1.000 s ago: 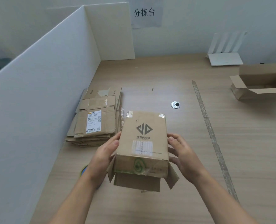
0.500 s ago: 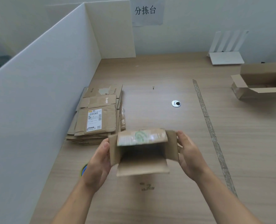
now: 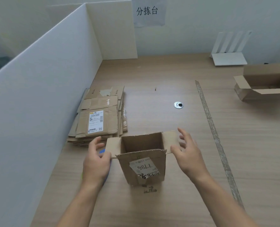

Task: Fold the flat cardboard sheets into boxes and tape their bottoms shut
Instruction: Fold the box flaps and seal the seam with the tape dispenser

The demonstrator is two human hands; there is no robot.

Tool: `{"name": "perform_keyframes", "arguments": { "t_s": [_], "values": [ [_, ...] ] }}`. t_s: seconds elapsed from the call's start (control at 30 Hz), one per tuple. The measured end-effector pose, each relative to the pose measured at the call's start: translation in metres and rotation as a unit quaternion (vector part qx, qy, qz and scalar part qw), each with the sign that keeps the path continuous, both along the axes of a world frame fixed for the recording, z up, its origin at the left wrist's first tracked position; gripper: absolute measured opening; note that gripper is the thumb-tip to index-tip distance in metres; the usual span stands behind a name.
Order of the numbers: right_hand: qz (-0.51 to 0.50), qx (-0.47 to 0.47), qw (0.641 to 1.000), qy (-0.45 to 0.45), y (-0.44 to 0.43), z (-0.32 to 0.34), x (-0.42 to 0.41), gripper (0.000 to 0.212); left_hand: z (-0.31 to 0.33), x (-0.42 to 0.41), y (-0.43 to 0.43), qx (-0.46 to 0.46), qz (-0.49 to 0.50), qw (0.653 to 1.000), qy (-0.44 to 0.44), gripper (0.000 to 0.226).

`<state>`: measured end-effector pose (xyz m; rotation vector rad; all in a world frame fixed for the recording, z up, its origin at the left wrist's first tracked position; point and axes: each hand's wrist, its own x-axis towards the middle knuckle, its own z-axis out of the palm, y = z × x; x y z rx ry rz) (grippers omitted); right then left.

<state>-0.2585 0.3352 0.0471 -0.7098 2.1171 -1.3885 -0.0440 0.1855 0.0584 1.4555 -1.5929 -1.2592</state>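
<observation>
We see the brown corrugated cardboard box [image 3: 141,158] standing upright on the wooden tabletop [image 3: 244,145], just beside the stack of flattened cardboard sheets [image 3: 100,118], at its near right corner. The box's top gapes open, side flaps splayed outward. A torn white label [image 3: 143,167] marked "7786" sits on the near wall. Our left hand [image 3: 96,163] curls at the left flap, pinching or not, we cannot tell. Our right hand [image 3: 189,156] is spread at the right flap.

Left grip [image 3: 96,163], right grip [image 3: 189,159], forearms [image 3: 80,202] apparently bare.
</observation>
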Motion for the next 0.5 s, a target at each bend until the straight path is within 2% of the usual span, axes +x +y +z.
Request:
{"name": "perform_keyframes", "arguments": {
  "t_s": [0.07,0.13,0.2,0.27,0.3,0.43,0.5],
  "values": [
    [0.014,0.033,0.985,0.169,0.002,-0.003,-0.001,0.046,-0.011,0.008,-0.001,-0.137,-0.028,0.982,-0.127,0.045],
    [0.067,0.028,0.946,0.315,0.0,-0.007,-0.003,0.028,-0.018,0.011,0.0,-0.263,-0.088,0.943,-0.184,0.031],
    [0.132,0.042,0.915,0.379,-0.001,-0.014,-0.002,0.012,-0.019,0.008,0.004,-0.34,-0.142,0.906,-0.21,0.024],
    [0.164,0.07,0.912,0.369,0.001,-0.013,-0.002,0.007,-0.018,0.006,0.007,-0.328,-0.171,0.905,-0.209,0.023],
    [0.163,0.078,0.913,0.366,0.003,-0.012,-0.003,0.011,-0.019,0.007,0.008,-0.299,-0.183,0.913,-0.211,0.027],
    [0.178,0.109,0.888,0.409,0.006,-0.005,-0.006,0.055,-0.014,0.018,0.012,-0.189,-0.261,0.923,-0.211,0.058],
    [0.189,0.117,0.878,0.424,0.005,0.001,-0.005,0.066,-0.011,0.025,0.014,-0.164,-0.302,0.917,-0.202,0.063]
  ]
}}
